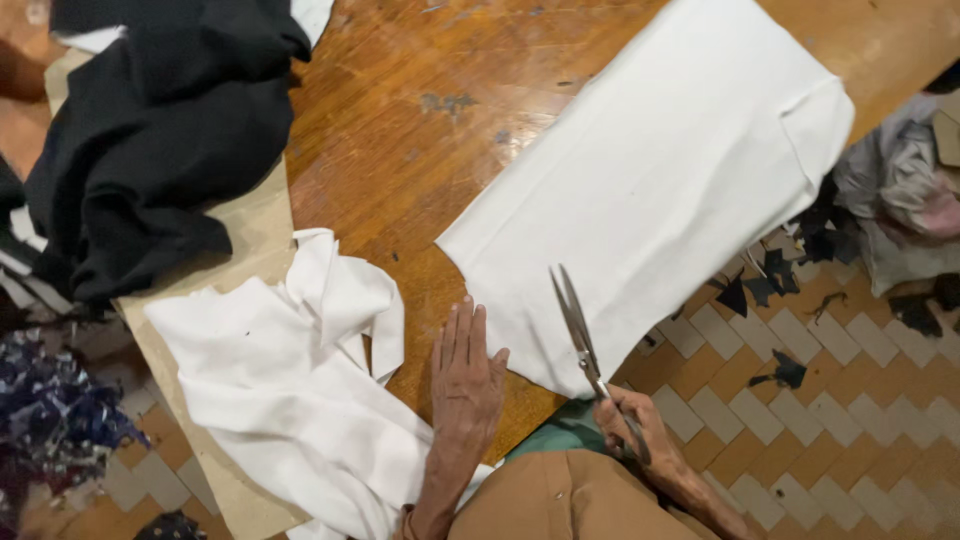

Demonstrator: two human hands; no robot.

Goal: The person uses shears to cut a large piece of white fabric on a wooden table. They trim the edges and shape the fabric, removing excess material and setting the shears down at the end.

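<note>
White cloth lies flat across the wooden table, its near edge hanging just over the table's rim. Going from the left, black fabric is heaped at the far corner, and a rumpled white piece drapes off the near edge over brown paper. The left hand rests palm down on the bare wood just beside the cloth's corner, fingers straight and held together. The right hand grips the scissors by the handles, fingers curled through them, blades almost together and pointing away over the cloth.
</note>
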